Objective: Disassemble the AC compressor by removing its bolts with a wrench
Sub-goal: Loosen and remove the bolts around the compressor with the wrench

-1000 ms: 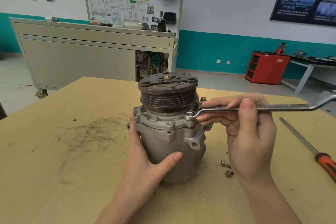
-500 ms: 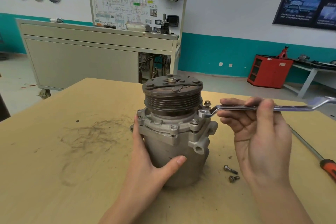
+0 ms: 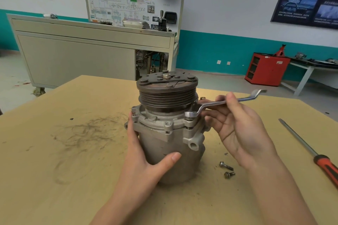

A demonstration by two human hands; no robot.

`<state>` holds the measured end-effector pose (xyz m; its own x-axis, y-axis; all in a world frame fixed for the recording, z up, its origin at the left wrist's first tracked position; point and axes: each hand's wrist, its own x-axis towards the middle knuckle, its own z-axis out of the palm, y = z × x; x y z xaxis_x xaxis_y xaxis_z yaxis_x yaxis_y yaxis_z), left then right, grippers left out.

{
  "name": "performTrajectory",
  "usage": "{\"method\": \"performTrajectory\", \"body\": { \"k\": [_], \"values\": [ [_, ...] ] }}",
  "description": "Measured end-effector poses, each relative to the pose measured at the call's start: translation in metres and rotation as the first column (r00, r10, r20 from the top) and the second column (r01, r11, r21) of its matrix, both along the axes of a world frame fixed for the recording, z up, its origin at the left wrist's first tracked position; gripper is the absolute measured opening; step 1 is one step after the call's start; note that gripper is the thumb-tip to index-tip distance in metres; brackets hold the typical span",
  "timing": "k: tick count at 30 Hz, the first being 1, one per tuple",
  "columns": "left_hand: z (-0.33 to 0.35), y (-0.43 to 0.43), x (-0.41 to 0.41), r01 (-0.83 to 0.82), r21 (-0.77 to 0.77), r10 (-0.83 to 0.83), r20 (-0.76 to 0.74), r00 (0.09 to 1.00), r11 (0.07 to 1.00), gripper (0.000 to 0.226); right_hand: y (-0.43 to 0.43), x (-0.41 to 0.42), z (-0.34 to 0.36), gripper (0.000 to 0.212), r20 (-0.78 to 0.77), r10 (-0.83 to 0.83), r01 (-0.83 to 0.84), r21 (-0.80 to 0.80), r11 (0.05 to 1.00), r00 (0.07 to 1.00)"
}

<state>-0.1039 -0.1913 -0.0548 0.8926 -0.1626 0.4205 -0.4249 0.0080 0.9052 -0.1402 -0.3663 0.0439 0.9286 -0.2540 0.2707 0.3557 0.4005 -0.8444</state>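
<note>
A grey AC compressor (image 3: 170, 144) stands upright on the wooden table (image 3: 64, 170), its dark grooved pulley (image 3: 167, 93) on top. My left hand (image 3: 144, 159) grips the housing from the left, thumb across the front. My right hand (image 3: 236, 124) holds the shank of a silver ring wrench (image 3: 221, 103). The wrench's ring end (image 3: 191, 114) sits over a flange bolt on the compressor's right side. Another flange bolt (image 3: 168, 124) shows at the front. Two removed bolts (image 3: 226, 169) lie on the table to the compressor's right.
A screwdriver with a red and black handle (image 3: 311, 151) lies on the table at the far right. Dark scuff marks (image 3: 86, 129) cover the table on the left. Beyond the table stand a grey training bench (image 3: 82, 51) and a red cabinet (image 3: 267, 68).
The wrench was lifted off the front-right flange bolt, its ring briefly raised up by the pulley, and now sits down over a flange bolt again. My left hand keeps its grip on the housing.
</note>
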Motion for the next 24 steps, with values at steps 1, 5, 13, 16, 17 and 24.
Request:
{"method": "performTrajectory", "body": {
  "k": [1, 5, 13, 16, 17, 24],
  "values": [
    [0.0, 0.0, 0.0, -0.002, 0.0, 0.002, -0.002, 1.0, 1.0, 0.122, -0.002, 0.001, 0.0, 0.031, -0.037, 0.023, -0.021, 0.041, 0.999, 0.999],
    [0.001, 0.0, -0.001, -0.007, 0.011, 0.007, -0.013, 1.0, 1.0, 0.123, 0.001, -0.003, -0.003, 0.03, 0.134, -0.088, 0.08, 0.062, 0.995, 0.987],
    [0.004, 0.0, -0.003, -0.015, 0.037, 0.016, -0.013, 1.0, 0.999, 0.123, 0.013, -0.017, -0.006, 0.027, 0.537, -0.2, 0.404, -0.295, 0.866, 0.82],
    [0.006, 0.0, -0.003, -0.019, 0.042, 0.02, -0.014, 1.0, 0.999, 0.124, 0.014, -0.017, -0.009, 0.024, 0.605, -0.18, 0.452, -0.334, 0.827, 0.776],
    [0.006, 0.0, -0.003, -0.022, 0.043, 0.022, -0.014, 1.0, 0.999, 0.124, 0.014, -0.014, -0.009, 0.025, 0.581, -0.195, 0.442, -0.321, 0.838, 0.79],
    [0.002, -0.001, -0.001, -0.017, 0.026, 0.017, -0.014, 1.0, 1.0, 0.123, 0.001, 0.013, 0.003, 0.03, 0.049, -0.057, 0.058, -0.001, 0.998, 0.997]
  ]
}}
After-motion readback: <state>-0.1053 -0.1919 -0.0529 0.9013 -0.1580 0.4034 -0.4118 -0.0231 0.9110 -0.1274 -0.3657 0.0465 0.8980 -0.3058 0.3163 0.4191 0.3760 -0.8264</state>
